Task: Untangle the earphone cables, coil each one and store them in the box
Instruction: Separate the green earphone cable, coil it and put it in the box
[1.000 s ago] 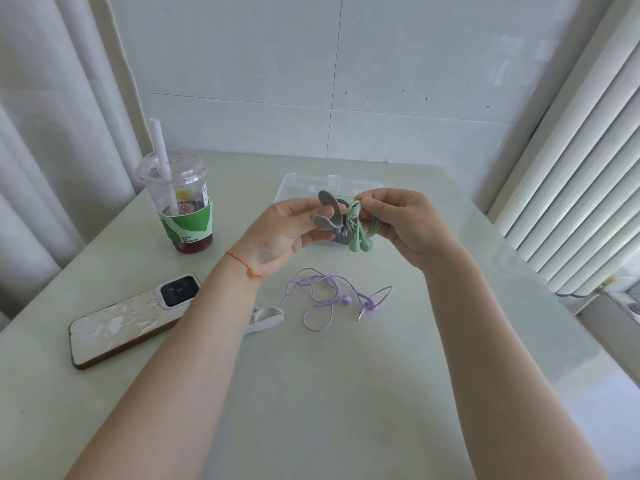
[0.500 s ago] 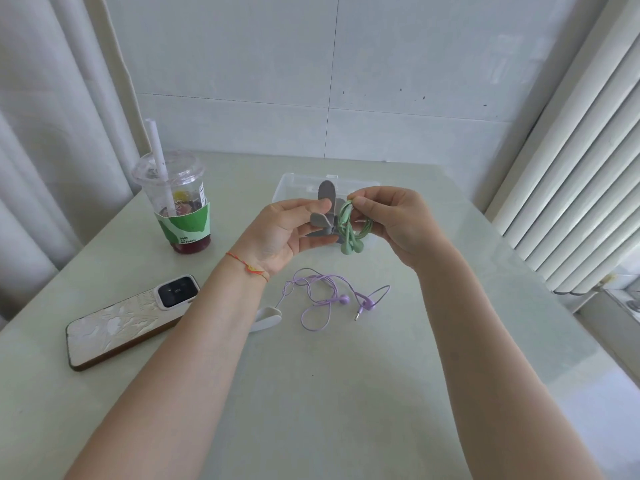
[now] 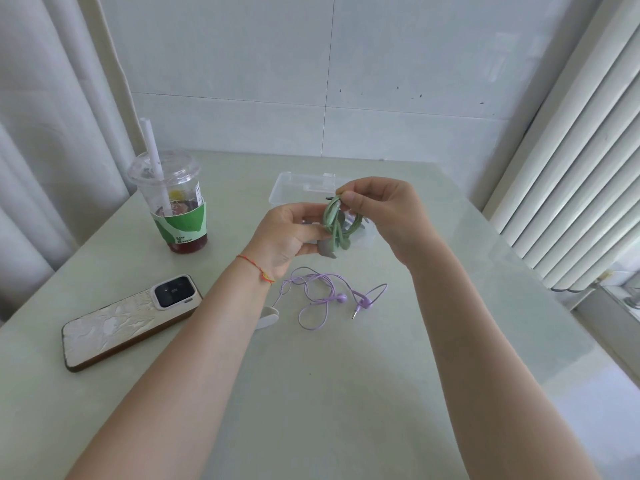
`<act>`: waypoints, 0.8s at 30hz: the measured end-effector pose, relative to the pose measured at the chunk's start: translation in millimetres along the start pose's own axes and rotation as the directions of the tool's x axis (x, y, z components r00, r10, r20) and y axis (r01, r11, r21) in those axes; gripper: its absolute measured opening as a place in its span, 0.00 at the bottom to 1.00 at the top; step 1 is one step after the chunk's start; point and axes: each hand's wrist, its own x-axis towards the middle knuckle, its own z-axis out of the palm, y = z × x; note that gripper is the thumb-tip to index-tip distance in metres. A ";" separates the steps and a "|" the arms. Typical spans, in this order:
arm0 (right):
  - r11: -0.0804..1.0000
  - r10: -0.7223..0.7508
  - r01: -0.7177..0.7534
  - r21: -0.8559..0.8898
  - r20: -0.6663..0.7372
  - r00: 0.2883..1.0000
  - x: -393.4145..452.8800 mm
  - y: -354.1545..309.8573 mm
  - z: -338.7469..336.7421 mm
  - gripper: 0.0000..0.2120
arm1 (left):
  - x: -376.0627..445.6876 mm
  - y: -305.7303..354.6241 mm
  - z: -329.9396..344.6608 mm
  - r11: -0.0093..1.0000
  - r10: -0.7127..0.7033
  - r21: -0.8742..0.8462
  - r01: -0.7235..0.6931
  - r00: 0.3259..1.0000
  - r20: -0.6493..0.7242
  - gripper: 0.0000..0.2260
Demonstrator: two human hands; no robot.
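My left hand (image 3: 287,233) pinches a grey cable clip (image 3: 327,249) between thumb and fingers, with the coiled green earphone cable (image 3: 337,225) lying against it. My right hand (image 3: 377,209) meets it from the other side: thumb and forefinger are curled and pinch the top of the green coil, where a dark end pokes out past my fingertips. The loops of the coil hang down between my two hands, and the green earbuds dangle at the bottom, just beside the grey clip. Both hands hold this bundle up off the table (image 3: 346,393), in front of the clear plastic box (image 3: 294,187), which stands open toward the back of the table, partly hidden behind my fingers. A thin red string bracelet (image 3: 254,266) circles my left wrist.

Below my hands the purple earphone cable (image 3: 322,296) lies loose on the table in a tangle of loops, its two earbuds and its plug spread to the right. A white clip (image 3: 266,318) sits at its left end, half covered by my left forearm. Further left a phone (image 3: 128,322) lies face down, in a pale textured case. Beyond it stands a clear plastic cup (image 3: 173,202) with a domed lid, a white straw, a green sleeve and a little dark red drink in the bottom. White curtains (image 3: 45,116) hang at the left, vertical blinds (image 3: 571,150) at the right.
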 end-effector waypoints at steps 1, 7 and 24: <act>1.000 -0.001 0.000 -0.018 -0.011 1.000 0.2 0.6 1.5 0.04 | -0.3 -0.5 0.7 1.000 0.007 0.010 -0.007 1.000 0.007 0.13; 0.997 -0.030 0.022 -0.076 -0.097 0.995 -1.0 -1.0 6.1 0.04 | -2.3 0.8 4.8 0.999 0.045 0.019 -0.046 0.998 0.048 0.10; 0.988 -0.078 0.042 -0.151 -0.237 0.968 -0.9 -3.5 9.4 0.04 | -0.2 2.6 17.0 0.959 0.160 0.248 -0.138 0.985 -0.068 0.16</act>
